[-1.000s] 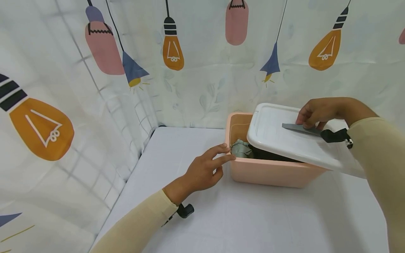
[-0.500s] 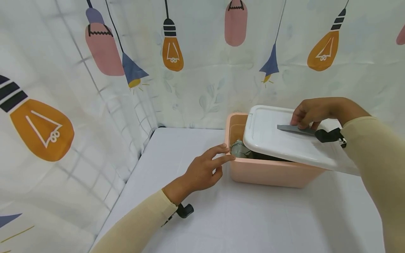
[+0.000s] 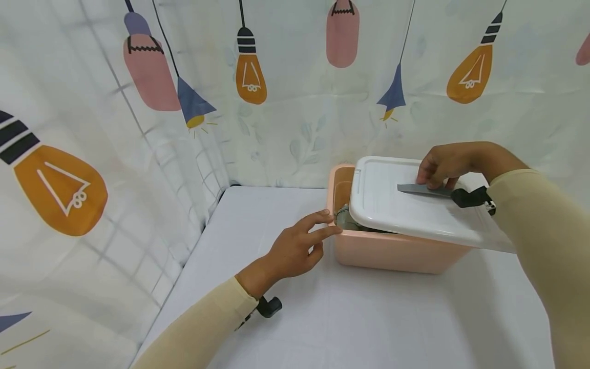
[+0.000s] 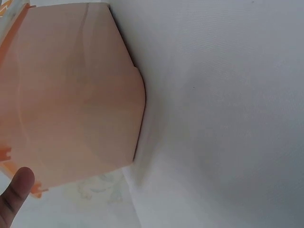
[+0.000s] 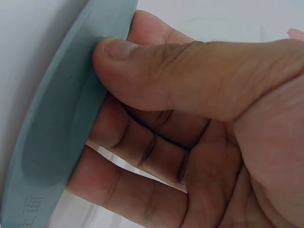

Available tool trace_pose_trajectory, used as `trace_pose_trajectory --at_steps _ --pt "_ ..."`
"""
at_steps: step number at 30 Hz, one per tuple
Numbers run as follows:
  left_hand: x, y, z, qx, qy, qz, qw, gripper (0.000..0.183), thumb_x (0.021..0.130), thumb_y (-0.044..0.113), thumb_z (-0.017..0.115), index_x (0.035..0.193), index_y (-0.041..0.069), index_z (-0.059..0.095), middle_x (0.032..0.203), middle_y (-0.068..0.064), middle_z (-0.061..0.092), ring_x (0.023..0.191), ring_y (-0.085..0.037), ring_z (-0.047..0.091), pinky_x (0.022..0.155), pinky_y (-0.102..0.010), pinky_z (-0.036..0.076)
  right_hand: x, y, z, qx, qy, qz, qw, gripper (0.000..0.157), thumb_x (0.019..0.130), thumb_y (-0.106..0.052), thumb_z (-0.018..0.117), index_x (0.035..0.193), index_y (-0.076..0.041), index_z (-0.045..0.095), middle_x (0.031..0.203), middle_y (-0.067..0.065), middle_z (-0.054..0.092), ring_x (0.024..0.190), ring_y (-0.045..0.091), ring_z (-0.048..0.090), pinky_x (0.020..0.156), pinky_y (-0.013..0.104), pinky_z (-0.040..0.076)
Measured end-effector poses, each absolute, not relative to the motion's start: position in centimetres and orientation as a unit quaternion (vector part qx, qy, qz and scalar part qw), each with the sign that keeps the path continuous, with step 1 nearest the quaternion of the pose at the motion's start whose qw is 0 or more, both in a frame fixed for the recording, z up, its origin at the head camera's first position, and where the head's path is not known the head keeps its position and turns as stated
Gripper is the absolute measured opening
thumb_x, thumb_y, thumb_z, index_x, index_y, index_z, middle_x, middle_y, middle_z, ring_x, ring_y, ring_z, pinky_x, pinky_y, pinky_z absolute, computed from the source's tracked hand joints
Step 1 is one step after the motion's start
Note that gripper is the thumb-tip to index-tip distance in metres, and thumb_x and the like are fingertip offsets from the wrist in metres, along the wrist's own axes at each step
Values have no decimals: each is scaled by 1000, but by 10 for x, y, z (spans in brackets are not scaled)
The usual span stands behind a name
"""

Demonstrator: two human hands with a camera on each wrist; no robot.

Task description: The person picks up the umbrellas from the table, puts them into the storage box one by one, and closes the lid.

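Note:
A peach plastic box (image 3: 387, 252) stands on the table, its side wall filling much of the left wrist view. Its white lid (image 3: 375, 197) lies askew over it, tilted and sticking out past the right end. My right hand (image 3: 456, 161) pinches the lid's grey handle (image 5: 57, 123) between thumb and fingers. At the box's left end, my left hand (image 3: 295, 251) rests with its outstretched fingertips on the rim. Through the gap at the left shows a pale green bundle (image 3: 344, 219); the rest of the inside is hidden under the lid.
A white cloth (image 3: 276, 328) covers the table. Behind and to the left hang pale curtains (image 3: 286, 133) printed with lamps, close to the back of the box. A dark camera mount sits on each wrist.
My right hand has slid the lid left over the box, narrowing the gap above the pale green bundle. My left hand has stayed at the rim.

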State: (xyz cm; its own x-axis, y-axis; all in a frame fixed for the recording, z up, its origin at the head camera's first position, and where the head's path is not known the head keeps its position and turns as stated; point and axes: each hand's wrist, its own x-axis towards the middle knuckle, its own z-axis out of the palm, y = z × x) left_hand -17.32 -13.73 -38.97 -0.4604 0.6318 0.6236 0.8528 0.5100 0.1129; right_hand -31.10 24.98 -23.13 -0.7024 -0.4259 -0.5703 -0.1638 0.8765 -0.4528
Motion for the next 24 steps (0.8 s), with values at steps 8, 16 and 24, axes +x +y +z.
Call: trace_pose_trajectory --at_steps 8,16,24 --pt "-176 -138 -389 -458 -826 -201 261 57 88 -4 58 138 23 65 143 -3 53 143 -12 42 50 -15 29 -310 243 -230 -163 907 -181 344 19 94 -5 72 113 -6 72 99 4 65 92 24 58 78 40 58" --pt "-176 -140 -390 -474 -819 -216 241 59 86 -6 57 140 19 62 147 -5 49 146 -17 39 66 -19 42 -308 235 -227 -170 906 -180 343 19 94 -5 72 112 -6 72 99 5 66 92 24 58 79 40 58" --pt "-177 -143 -391 -493 -809 -208 245 58 86 -6 56 141 13 60 149 -7 49 147 -21 38 80 -23 46 -309 227 -227 -172 906 -181 342 19 93 -3 72 112 -5 73 100 6 67 91 24 60 79 40 58"
